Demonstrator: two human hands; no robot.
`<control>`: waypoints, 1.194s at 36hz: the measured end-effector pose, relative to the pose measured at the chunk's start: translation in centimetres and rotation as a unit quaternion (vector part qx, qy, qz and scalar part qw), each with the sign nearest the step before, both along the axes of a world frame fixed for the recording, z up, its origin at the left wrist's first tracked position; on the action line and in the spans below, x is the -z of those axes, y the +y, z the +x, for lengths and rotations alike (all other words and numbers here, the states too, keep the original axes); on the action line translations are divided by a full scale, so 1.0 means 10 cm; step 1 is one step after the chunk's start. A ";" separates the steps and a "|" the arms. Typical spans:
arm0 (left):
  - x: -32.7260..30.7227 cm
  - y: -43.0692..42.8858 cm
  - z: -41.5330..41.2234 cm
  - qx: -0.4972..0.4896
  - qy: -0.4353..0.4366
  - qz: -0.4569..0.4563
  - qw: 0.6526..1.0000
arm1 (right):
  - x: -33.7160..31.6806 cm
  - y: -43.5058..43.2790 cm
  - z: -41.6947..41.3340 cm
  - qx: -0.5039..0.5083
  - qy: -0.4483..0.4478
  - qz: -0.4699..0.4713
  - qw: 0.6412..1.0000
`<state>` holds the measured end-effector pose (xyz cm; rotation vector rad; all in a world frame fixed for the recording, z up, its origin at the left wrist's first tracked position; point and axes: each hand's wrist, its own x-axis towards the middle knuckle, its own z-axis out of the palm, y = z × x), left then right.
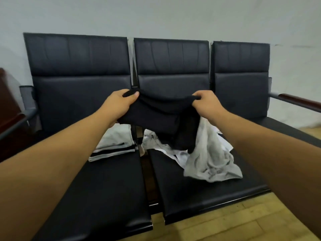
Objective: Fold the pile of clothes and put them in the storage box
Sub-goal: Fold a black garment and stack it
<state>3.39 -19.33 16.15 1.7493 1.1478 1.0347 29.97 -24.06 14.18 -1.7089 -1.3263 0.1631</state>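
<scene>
Scene: we look down along 2 bare forearms at a row of 3 black padded seats [107, 188] set against a pale wall.
Right hand: the right hand [206, 103] pinches 1 top corner of a black garment [156, 117], its fingers [201, 95] clenched on a bunch of fabric.
Left hand: the left hand [119, 103] grasps the opposite corner, thumb pressed on top of the cloth.
Why held so: we judge the 2 hands are raised and apart to spread the top edge, so the garment hangs open above the seats and can be straightened before folding.
Black garment: it sags between the hands, and its lower part droops in front of the loose pile; we cannot tell whether it touches.
Folded stack: a neat folded stack [114, 145] of white, grey and black pieces lies on the left seat, likely kept apart from the unfolded clothes.
Loose pile: a loose pile [213, 159] of crumpled white and grey clothes sits on the middle seat, below the right forearm.
Hidden: black cloth against black upholstery blurs the outline, so we cannot tell what kind of garment it is; the left fingers under it are covered.
Out of view: no storage box shows anywhere.
Progress: we judge the task partly done, with several pieces not yet folded.
</scene>
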 end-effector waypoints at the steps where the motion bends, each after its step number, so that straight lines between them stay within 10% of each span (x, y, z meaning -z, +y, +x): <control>1: -0.01 -0.01 -0.01 -0.003 -0.002 -0.005 1.000 | -0.03 0.02 0.01 0.010 -0.012 0.019 1.000; 15: -0.05 -0.08 -0.29 -0.082 -0.076 -0.026 0.993 | -0.40 -0.04 -0.40 -0.076 -0.035 0.045 0.995; 24: -0.08 -0.10 -1.00 -0.086 -0.028 -0.040 0.995 | -0.26 -0.08 -0.71 -0.201 0.182 -0.054 0.961; 35: 0.31 -0.06 -1.73 -0.131 0.344 0.052 0.928 | 0.01 -0.05 -1.49 -0.320 0.402 -0.162 0.843; 43: 0.53 -0.51 -1.37 0.070 0.150 -0.015 0.986 | 0.14 -0.07 -2.05 -0.354 0.297 -0.204 0.863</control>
